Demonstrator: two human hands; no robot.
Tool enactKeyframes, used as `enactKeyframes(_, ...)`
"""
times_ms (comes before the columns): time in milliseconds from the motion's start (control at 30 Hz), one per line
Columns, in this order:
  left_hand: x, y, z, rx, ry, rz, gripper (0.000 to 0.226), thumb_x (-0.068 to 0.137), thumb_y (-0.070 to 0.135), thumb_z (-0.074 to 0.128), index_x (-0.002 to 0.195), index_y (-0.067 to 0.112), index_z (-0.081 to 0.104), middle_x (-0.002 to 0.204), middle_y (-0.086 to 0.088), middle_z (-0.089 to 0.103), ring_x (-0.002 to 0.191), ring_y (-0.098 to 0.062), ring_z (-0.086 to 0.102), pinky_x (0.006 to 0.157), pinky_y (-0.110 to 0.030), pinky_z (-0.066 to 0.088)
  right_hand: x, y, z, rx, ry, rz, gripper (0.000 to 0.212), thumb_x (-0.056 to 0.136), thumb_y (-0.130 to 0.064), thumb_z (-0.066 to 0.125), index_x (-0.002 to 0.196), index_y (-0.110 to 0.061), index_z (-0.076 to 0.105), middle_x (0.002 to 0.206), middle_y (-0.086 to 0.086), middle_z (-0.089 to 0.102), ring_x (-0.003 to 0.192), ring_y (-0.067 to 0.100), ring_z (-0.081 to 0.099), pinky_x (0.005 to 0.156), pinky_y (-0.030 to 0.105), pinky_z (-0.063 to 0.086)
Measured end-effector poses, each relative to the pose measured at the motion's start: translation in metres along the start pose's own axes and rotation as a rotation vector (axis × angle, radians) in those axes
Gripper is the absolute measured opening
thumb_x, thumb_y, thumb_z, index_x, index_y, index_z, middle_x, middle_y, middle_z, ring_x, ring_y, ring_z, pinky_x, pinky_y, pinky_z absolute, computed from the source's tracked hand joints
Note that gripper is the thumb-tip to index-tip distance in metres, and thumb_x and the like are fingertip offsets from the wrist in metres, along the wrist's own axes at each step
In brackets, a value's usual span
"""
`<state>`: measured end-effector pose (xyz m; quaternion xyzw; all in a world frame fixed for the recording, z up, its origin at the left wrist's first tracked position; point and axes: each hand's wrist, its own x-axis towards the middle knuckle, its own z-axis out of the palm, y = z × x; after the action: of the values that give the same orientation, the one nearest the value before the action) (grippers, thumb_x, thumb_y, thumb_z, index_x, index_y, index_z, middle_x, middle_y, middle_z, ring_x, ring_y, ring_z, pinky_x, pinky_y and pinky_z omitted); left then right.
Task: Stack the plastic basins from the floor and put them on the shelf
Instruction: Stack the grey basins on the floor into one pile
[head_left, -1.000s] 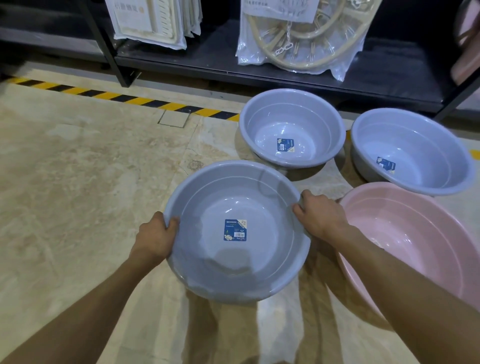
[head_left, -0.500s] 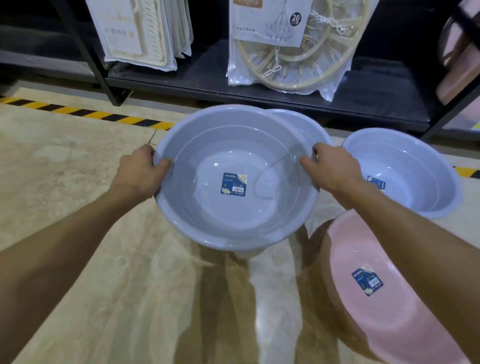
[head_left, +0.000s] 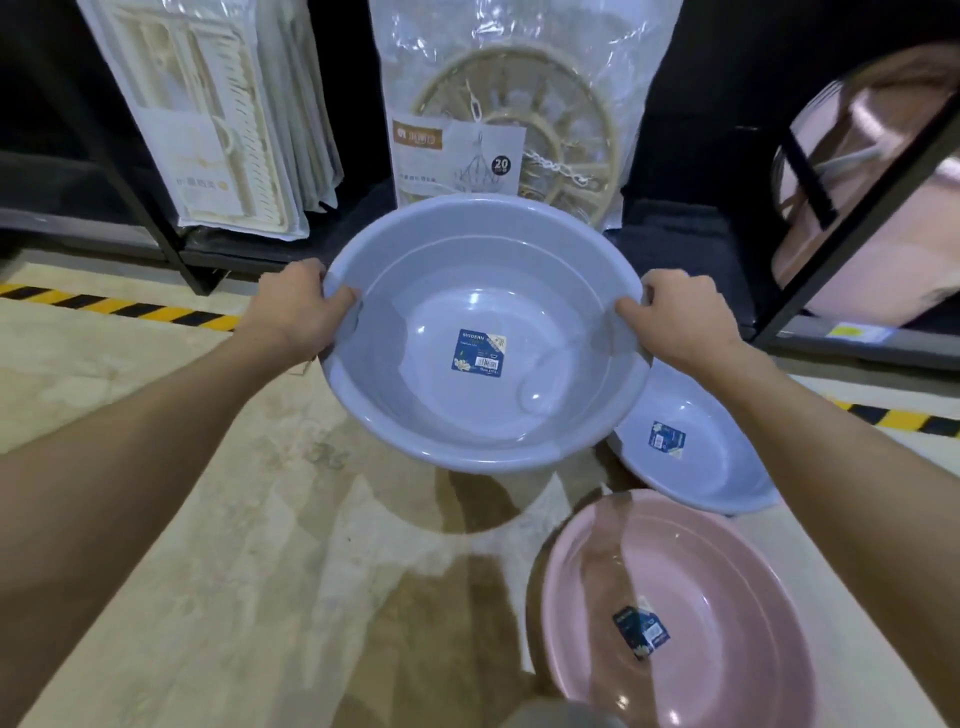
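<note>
I hold a grey plastic basin (head_left: 415, 332) with a blue label in the air in front of the black shelf (head_left: 675, 234). My left hand (head_left: 296, 312) grips its left rim and my right hand (head_left: 680, 317) grips its right rim, thumbs inside. Another grey basin (head_left: 717, 467) sits on the floor below my right forearm. A pink basin (head_left: 701, 571) lies on the floor nearer to me, at the lower right. The held basin hides the floor behind it.
The bottom shelf holds a bagged round clip hanger (head_left: 519, 130) and bagged cream racks (head_left: 218, 130). Pink basins (head_left: 872, 234) stand on edge in the right-hand shelf bay. Yellow-black tape (head_left: 130, 306) marks the floor along the shelf. Bare marble floor lies to my left.
Both hands have lifted the grey basin off the floor and carried it forward toward the shelf. The far-left grey floor basin is now out of sight behind it.
</note>
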<state>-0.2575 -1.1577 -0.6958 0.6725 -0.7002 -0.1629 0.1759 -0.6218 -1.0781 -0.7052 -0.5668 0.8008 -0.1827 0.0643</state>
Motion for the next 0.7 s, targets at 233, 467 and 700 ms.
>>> enactKeyframes(233,0.014,0.048,-0.029,0.042,-0.004,0.021,0.036,0.098,0.042,0.057,0.084,0.009,0.053,0.073,-0.01,0.053,0.064,-0.027,0.049,0.049,-0.033,0.032,0.022,0.007,-0.05,0.006,-0.005,0.042,0.031,0.086,-0.035,0.056,0.08,-0.004,0.058,0.071,0.008,0.055,0.068,0.034,0.052,0.052,0.033,0.035)
enactKeyframes(467,0.06,0.046,0.015,0.073,-0.062,0.029,0.037,0.098,0.04,0.057,0.074,0.015,0.045,0.074,-0.01,0.054,0.06,-0.023,0.048,0.049,-0.033,0.033,0.053,0.02,-0.015,-0.036,-0.023,0.107,0.03,0.089,-0.036,0.054,0.072,-0.013,0.048,0.076,0.01,0.055,0.064,0.03,0.05,0.052,0.032,0.031)
enactKeyframes(700,0.101,-0.006,0.106,0.209,-0.199,0.01,0.039,0.101,0.044,0.05,0.084,0.009,0.051,0.076,-0.016,0.065,0.064,-0.031,0.055,0.061,-0.039,0.046,0.075,0.038,0.086,-0.059,-0.207,0.177,0.03,0.094,-0.033,0.052,0.077,-0.009,0.053,0.072,0.009,0.058,0.068,0.032,0.057,0.055,0.036,0.045)
